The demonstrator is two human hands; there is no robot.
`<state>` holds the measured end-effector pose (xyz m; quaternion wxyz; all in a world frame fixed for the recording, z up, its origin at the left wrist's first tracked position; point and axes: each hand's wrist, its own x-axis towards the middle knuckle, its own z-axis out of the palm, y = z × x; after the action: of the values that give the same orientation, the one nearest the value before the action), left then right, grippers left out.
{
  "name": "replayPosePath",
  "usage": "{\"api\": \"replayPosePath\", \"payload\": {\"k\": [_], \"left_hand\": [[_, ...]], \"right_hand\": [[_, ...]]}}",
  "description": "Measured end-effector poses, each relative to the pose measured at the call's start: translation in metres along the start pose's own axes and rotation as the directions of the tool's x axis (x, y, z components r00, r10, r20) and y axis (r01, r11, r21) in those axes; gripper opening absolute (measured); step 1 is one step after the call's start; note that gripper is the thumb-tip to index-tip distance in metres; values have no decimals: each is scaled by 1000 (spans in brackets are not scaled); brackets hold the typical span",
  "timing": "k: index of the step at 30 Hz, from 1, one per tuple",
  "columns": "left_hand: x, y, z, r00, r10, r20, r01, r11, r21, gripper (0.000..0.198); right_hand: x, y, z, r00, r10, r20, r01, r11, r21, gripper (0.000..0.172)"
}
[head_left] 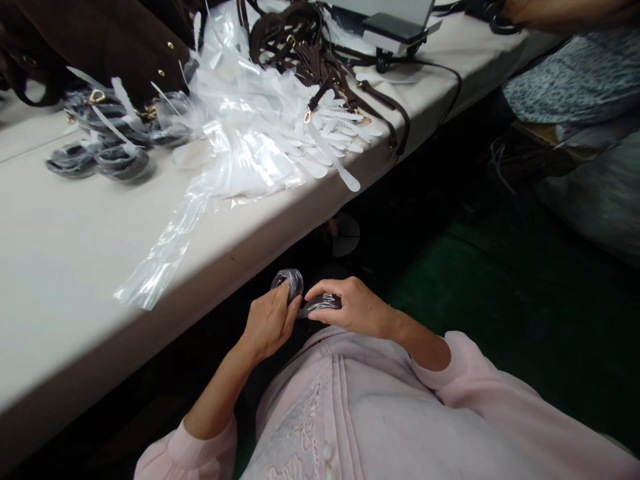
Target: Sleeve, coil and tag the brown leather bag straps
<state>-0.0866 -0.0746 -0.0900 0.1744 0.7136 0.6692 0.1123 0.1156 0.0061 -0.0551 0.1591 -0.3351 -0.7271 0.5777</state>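
Close to my body, just off the table's edge, my left hand [269,321] is closed on a dark brown strap [296,281], coiled up and covered in clear plastic. My right hand [361,309] pinches another length of it, with thumb below and fingers above. Both hands are nearly touching. Across the table lie wrapped coils [121,163] of the same look, a heap of clear plastic sleeves [240,147] and many white paper tags [345,175]. Unwrapped brown straps [286,30] with gold clasps are piled behind the sleeves.
The pale table [65,267] runs diagonally, its edge between my hands and the heap. Dark brown bags [115,43] stand at back left. A grey and black device [397,30] sits at the back. At right are a co-worker's arm [570,13] and a pale sack [600,193].
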Motion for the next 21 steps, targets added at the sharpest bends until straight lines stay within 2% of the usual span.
{"api": "replayPosePath", "payload": {"k": [3,7,13,15,18,21], "left_hand": [[-10,8,0,993,27,114,-1,974,-227,39],[-18,19,-3,986,64,155,21,871,-492,43],[-20,29,-2,978,70,195,36,871,-490,40],[-20,31,-4,972,89,215,48,827,-560,38],[-23,33,-8,949,132,286,131,659,-741,36],[-27,35,-11,919,220,326,237,349,-907,40]], "right_hand": [[8,5,-6,999,-30,-14,32,987,155,22],[18,13,-12,999,-1,-46,12,973,231,31],[26,25,-18,998,2,-57,8,983,183,36],[29,30,-20,999,14,-48,-6,989,151,40],[31,37,-18,1000,26,-7,-25,989,148,49],[30,41,-8,999,10,41,-20,965,260,58]]}}
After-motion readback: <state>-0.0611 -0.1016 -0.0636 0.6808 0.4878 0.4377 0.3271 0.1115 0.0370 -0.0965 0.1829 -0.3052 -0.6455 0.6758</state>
